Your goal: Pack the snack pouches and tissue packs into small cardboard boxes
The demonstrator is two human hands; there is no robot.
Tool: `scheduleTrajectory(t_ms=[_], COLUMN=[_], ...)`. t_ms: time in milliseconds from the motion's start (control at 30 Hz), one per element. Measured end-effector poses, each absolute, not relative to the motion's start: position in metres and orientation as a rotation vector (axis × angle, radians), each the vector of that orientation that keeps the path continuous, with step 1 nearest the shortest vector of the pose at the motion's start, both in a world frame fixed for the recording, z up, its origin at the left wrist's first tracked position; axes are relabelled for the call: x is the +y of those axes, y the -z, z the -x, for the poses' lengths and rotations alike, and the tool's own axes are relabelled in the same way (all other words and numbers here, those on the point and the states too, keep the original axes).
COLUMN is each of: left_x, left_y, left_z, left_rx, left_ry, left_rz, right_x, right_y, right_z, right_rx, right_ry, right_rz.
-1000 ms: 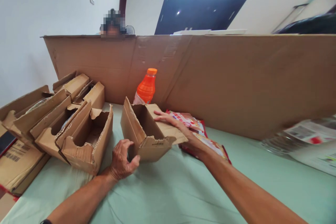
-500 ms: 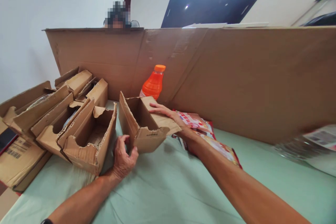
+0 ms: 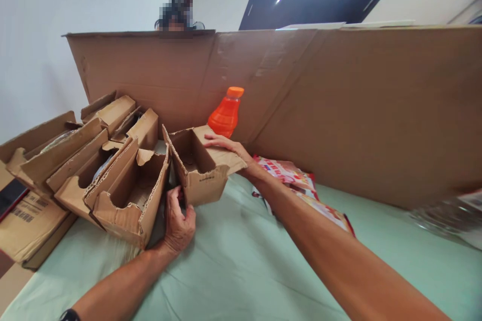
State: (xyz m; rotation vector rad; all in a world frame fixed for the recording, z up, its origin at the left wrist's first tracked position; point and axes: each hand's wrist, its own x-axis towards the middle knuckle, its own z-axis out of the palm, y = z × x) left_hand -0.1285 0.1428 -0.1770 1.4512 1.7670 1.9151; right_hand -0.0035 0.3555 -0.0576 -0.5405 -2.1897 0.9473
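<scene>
An open-topped cardboard box point(image 3: 203, 188) with a cut-down front stands slightly tilted beside a row of similar boxes. My left hand point(image 3: 179, 223) is curled at its lower left front corner, thumb towards the front and fingers partly hidden in the gap between boxes. Across the flap on the box's right side lies my right hand point(image 3: 226, 148), fingers extended over the cardboard and thumb out of sight. Just left is another open cardboard box point(image 3: 128, 205) with a ragged cut-out front. An orange bottle point(image 3: 226, 114) stands close behind the held box.
More cardboard boxes point(image 3: 81, 165) crowd the left side, some with plastic-wrapped contents. Red and white packets point(image 3: 288, 173) lie beyond my right forearm. A tall cardboard panel point(image 3: 357, 110) runs along the back, with a person's head point(image 3: 175, 12) behind it. Clear plastic packaging point(image 3: 440, 213) is at right.
The box has shifted left against the neighbouring box, and my right hand has moved along with it. My left hand stays low at its corner. The view has shifted slightly.
</scene>
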Motion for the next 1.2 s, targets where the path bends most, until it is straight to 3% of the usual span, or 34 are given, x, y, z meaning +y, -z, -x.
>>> scheduleTrajectory(t_ms=[333,500,633,800,1200], left_x=[0.151,0.156,0.157,0.155,0.157], left_y=[0.18,0.185,0.188,0.185,0.187], left_z=[0.131,0.131,0.129,0.129,0.131], left_rx=[1.764,1.731,1.729,1.714,1.727], left_ry=[-1.901,-1.879,-1.863,-1.854,-1.868], left_rz=[-1.359,-1.266,-1.205,-1.237,-1.307], right_x=[0.305,0.267,0.272,0.265,0.269], right_y=[0.113,0.078,0.046,0.049,0.038], right_z=[-0.019,-0.024,-0.023,-0.033,-0.015], right_rx=[-1.687,-2.037,-2.356,-2.385,-2.484], right_ry=[-0.427,-0.17,-0.345,-0.679,-0.09], right_rz=[1.022,0.785,0.743,0.763,1.016])
